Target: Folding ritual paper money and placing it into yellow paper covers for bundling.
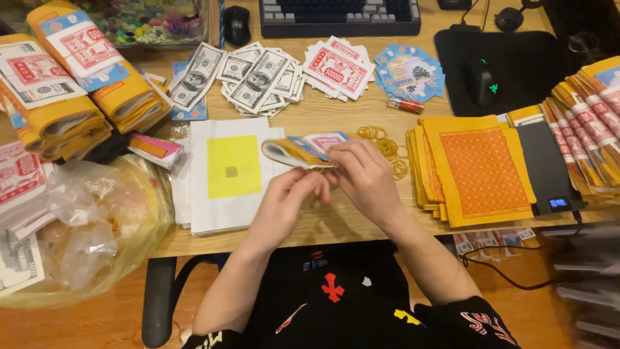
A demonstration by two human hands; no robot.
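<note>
Here, both the left hand (287, 194) and the right hand (365, 171) are gripping a folded yellow paper bundle (298, 152) above the wooden desk (336, 113), near its front edge, beside loose yellow rubber bands (386, 145).

Orange-patterned yellow paper stack (481, 169), white sheets (223, 194) with yellow square (234, 166).

a clear plastic bag (84, 239) lies crumpled at the desk's left edge. a small dark device (559, 203) with a blue-lit screen sits at right. white-and-red labels (81, 42) wrap the yellow bundles (123, 97) upper left, possibly paper bands.
</note>
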